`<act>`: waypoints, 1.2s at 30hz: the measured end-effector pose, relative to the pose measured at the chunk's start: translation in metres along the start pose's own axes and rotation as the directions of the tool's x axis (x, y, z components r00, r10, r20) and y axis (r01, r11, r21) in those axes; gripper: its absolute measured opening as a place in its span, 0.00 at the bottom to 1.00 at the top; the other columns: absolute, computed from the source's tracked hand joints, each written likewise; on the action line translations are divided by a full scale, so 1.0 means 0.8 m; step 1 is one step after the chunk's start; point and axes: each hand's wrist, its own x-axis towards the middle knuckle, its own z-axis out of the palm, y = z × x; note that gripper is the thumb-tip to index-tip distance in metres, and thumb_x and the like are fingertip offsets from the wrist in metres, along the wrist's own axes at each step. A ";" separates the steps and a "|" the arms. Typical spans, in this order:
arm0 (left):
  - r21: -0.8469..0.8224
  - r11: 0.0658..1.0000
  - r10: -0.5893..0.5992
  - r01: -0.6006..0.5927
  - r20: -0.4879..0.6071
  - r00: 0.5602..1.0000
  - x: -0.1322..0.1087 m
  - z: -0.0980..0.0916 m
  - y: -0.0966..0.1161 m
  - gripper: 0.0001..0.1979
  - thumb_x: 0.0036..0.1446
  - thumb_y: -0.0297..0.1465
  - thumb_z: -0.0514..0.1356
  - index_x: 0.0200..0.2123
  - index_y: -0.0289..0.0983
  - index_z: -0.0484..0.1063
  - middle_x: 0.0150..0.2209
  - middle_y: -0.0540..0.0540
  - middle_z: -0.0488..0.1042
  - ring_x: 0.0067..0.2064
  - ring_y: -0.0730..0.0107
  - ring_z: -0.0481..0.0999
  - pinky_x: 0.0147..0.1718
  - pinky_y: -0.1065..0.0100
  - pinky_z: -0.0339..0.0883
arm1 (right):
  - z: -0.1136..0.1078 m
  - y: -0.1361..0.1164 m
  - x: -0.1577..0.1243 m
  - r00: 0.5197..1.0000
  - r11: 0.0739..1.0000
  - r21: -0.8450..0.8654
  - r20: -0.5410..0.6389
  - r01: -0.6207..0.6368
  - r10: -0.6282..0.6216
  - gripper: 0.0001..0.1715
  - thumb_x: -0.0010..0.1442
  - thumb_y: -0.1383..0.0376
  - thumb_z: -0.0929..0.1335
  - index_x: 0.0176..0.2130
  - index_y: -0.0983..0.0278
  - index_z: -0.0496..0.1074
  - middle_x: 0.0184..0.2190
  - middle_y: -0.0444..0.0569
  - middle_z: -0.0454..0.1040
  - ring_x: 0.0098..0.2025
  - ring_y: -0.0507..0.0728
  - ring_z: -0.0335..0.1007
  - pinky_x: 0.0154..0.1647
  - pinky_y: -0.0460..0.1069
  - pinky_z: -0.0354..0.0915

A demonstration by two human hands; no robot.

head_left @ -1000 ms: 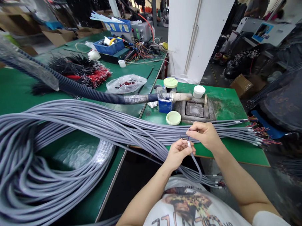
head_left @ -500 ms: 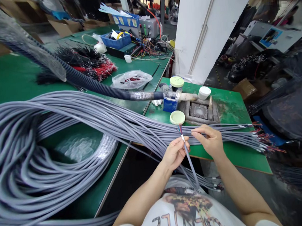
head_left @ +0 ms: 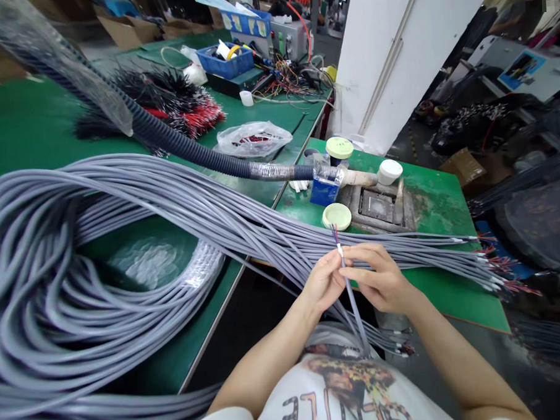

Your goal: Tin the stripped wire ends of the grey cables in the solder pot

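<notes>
Got one gray cable (head_left: 352, 312) pinched upright in my left hand (head_left: 324, 281), fingers (head_left: 329, 263) curled tight around it just below the white sleeve (head_left: 340, 250). My right hand (head_left: 380, 278) has its fingers (head_left: 363, 269) pressed together and laid up against the left ones (can't really tell if they're gripping the cable too). Thin colored wires (head_left: 334, 233) poke out the top of the sleeve. The cable hangs down toward my shirt (head_left: 352, 386), right in front of the big gray cable bundle (head_left: 262, 229) draped over the green workbench (head_left: 451, 295).
</notes>
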 end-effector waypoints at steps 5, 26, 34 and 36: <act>0.135 0.985 0.107 -0.108 0.017 0.994 -0.003 0.016 0.003 0.12 0.54 0.37 0.64 0.38 0.34 0.76 0.28 0.49 0.76 0.26 0.77 0.72 0.26 0.74 0.66 | 0.003 0.019 0.009 0.994 0.999 0.027 -0.108 0.031 -0.028 0.20 0.59 0.68 0.68 0.50 0.52 0.73 0.53 0.49 0.73 0.59 0.62 0.64 0.56 0.62 0.64; 0.830 -0.220 0.763 -0.512 0.473 0.441 0.005 -0.038 0.033 0.10 0.55 0.32 0.60 0.41 0.44 0.77 0.36 0.46 0.80 0.46 0.58 0.75 0.57 0.51 0.54 | -0.009 0.125 0.115 0.786 0.818 0.319 -0.259 -0.478 0.561 0.14 0.58 0.55 0.68 0.33 0.63 0.72 0.29 0.48 0.77 0.29 0.56 0.76 0.34 0.52 0.74; 0.830 -0.239 0.753 -0.504 0.486 0.444 0.007 -0.042 0.032 0.09 0.55 0.30 0.60 0.40 0.43 0.77 0.35 0.46 0.80 0.46 0.59 0.75 0.57 0.51 0.54 | 0.005 0.136 0.116 0.799 0.815 0.327 -0.224 -0.478 0.558 0.15 0.58 0.55 0.67 0.35 0.66 0.74 0.29 0.50 0.77 0.29 0.56 0.77 0.34 0.51 0.74; 0.814 -0.290 0.745 -0.503 0.522 0.416 0.007 -0.040 0.033 0.09 0.56 0.30 0.59 0.40 0.42 0.76 0.35 0.47 0.79 0.45 0.61 0.75 0.56 0.52 0.56 | 0.006 0.138 0.117 0.798 0.817 0.316 -0.226 -0.483 0.559 0.15 0.58 0.55 0.67 0.35 0.66 0.74 0.29 0.50 0.78 0.29 0.56 0.77 0.33 0.50 0.74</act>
